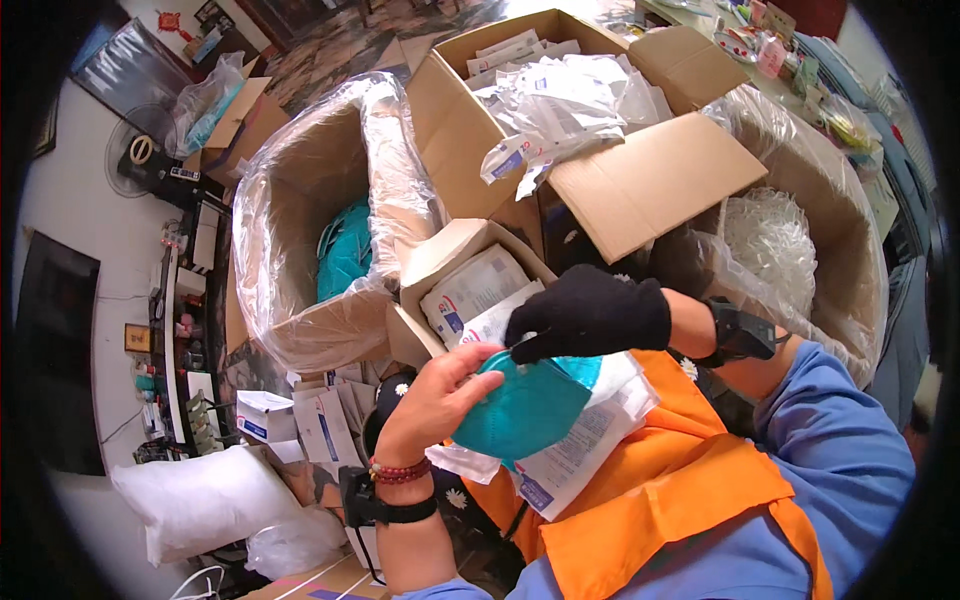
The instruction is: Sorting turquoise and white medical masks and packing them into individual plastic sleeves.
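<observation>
Teal mask (522, 412) in left hand (437, 393) — right hand (592, 315) apparently at edge.

Teal mask (525, 410): matt, cloth-like, smooth over the curve. Beneath the mask: white packet (575, 460), thin and smooth; paper or plastic, cannot tell which. At the mask's upper edge: black glove (600, 318), matt knitted cloth. Left of the mask: dark red bracelet (400, 474), smooth, shiny beads. Right of the mask: orange apron (660, 500), matt cloth, creased; farther right, blue sleeve (835, 430), matt cloth. Beyond the mask: small carton (448, 243), matt cardboard; farther left, clear liner (268, 205), glossy plastic film, crinkled.
</observation>
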A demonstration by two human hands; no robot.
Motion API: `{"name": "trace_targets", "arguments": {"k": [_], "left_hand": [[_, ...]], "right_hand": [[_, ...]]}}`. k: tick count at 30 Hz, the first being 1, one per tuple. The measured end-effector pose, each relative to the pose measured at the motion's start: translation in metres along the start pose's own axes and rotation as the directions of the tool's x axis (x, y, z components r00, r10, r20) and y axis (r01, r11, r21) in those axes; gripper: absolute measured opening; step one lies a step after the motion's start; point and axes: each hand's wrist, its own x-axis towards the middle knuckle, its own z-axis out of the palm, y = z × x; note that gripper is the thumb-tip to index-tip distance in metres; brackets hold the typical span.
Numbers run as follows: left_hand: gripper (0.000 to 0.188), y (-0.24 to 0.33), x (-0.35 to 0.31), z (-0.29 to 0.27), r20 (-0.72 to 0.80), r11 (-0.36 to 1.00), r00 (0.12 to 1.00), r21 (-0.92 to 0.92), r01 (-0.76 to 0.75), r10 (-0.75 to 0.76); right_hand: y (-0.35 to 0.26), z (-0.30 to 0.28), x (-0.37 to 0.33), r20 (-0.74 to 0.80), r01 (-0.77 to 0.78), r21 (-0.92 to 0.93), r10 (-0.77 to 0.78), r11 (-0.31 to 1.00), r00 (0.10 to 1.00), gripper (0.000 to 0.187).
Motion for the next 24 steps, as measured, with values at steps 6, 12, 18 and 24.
{"name": "trace_targets", "arguments": {"k": [6,12,18,24], "left_hand": [[0.026,-0.013,-0.002,0.021,-0.045,0.999,0.998,-0.019,-0.040,0.039],[0.022,-0.001,0.010,0.053,-0.224,0.907,0.962,0.419,-0.047,0.154],[0.023,-0.010,0.009,0.072,-0.411,0.815,0.828,0.573,-0.091,0.381],[0.023,-0.009,0.002,0.075,-0.530,0.814,0.703,0.568,-0.120,0.474]], "right_hand": [[0.016,0.036,-0.017,-0.256,0.183,0.012,-0.174,0.983,0.951,0.019],[0.013,0.055,-0.022,-0.387,0.083,0.006,-0.074,0.997,0.919,0.024],[-0.005,0.047,-0.031,-0.292,0.041,-0.240,-0.113,0.970,0.950,0.026],[-0.020,0.057,-0.057,-0.214,0.365,-0.154,-0.392,0.918,0.895,0.019]]}}
